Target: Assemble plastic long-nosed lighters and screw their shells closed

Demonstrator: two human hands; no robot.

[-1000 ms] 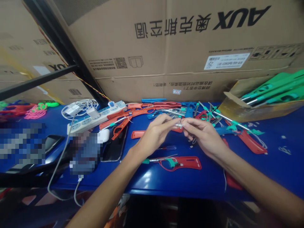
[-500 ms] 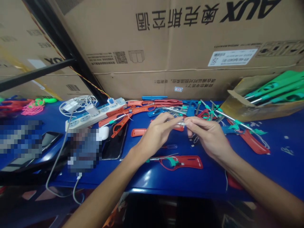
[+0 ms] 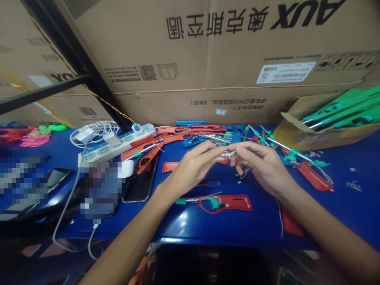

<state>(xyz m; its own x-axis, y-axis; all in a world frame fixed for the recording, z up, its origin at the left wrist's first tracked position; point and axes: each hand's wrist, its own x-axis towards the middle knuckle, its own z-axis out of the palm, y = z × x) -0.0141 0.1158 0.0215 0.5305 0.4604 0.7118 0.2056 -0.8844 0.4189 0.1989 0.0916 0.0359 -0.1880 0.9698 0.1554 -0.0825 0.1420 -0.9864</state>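
Observation:
Both hands meet over the middle of the blue table. My left hand (image 3: 199, 165) pinches a small clear-and-silver part (image 3: 228, 154); its exact kind is too small to tell. My right hand (image 3: 261, 164) has its thumb and forefinger closed on the other end of that part, with a thin white wire hanging below the fingers. Nearer to me lies an opened lighter (image 3: 237, 203) with a red handle shell, a green trigger and a metal rod. A small screwdriver (image 3: 212, 184) with a clear handle lies just beyond it, partly behind my left hand.
A white power strip (image 3: 115, 146) with chargers and a black phone (image 3: 139, 180) lie to the left. Loose lighter shells and rods (image 3: 178, 134) are heaped at the back. A cardboard box (image 3: 289, 134) of green lighters stands at the right, before large cartons (image 3: 184, 95).
My right thumb has shifted over the small part and the right fingers have spread a little below it. The view has moved slightly; the things on the table look unchanged.

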